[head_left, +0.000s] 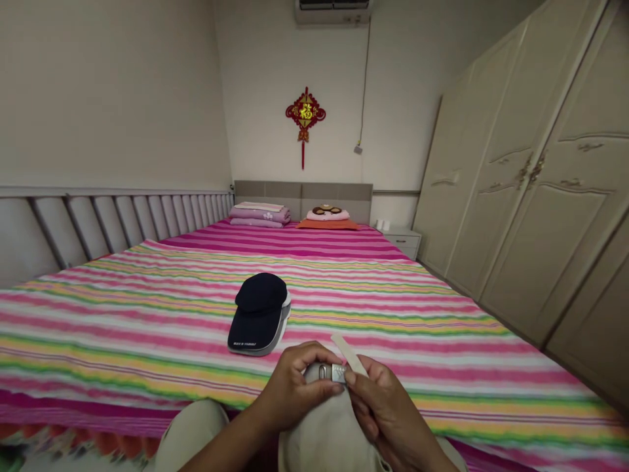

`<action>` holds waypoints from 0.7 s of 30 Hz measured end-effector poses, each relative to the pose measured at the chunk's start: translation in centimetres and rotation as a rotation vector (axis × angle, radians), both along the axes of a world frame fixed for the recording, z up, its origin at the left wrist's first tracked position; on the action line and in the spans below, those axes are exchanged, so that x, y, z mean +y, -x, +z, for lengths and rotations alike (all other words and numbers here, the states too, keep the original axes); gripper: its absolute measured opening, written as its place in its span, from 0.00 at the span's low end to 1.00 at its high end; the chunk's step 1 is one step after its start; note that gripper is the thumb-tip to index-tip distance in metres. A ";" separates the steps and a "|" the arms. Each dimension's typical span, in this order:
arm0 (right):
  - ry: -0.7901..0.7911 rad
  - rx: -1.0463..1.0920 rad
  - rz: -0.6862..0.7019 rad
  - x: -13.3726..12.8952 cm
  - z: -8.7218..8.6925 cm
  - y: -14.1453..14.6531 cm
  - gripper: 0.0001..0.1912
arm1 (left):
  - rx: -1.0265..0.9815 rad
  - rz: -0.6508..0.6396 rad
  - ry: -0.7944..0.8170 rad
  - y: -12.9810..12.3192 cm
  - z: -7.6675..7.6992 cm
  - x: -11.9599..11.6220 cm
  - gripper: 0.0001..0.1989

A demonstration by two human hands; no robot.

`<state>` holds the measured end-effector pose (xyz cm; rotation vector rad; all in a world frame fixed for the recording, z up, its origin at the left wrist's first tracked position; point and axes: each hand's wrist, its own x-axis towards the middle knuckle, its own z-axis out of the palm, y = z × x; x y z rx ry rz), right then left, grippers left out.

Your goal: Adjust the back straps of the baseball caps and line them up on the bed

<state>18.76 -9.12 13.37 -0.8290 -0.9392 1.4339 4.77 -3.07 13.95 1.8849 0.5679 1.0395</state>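
Observation:
A beige cap (327, 432) hangs between my hands, low in the middle of the view. My left hand (299, 380) pinches its strap beside a small metal buckle (338, 373). On the other side of the buckle, my right hand (381, 396) grips the strap with thumb and fingers. The loose strap end (348, 351) sticks up and to the left from my right hand. A dark navy cap (260, 295) lies on the bed beyond my left hand, on top of a lighter cap that shows at its right edge.
The striped bed (147, 314) spreads out ahead. Folded bedding (260, 215) and an orange pillow (328, 224) lie by the headboard (302, 196). A railing (122, 219) runs along the left, a nightstand (403, 241) and wardrobe (511, 164) stand right.

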 end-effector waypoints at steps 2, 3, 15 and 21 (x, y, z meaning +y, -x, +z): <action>-0.002 0.033 -0.022 -0.4 -0.1 0.1 0.14 | -0.105 -0.078 0.249 -0.2 -0.4 -0.1 0.11; -0.004 0.045 -0.048 -0.6 -0.2 0.1 0.15 | -0.166 -0.122 0.387 -0.4 -0.6 -0.1 0.11; 0.130 0.076 -0.194 -1.5 -0.8 0.0 0.20 | -0.570 -0.271 0.941 -1.7 -3.1 0.5 0.13; 0.156 0.017 -0.197 -0.6 -1.3 0.3 0.21 | -0.593 -0.237 0.979 -1.7 -3.2 0.9 0.14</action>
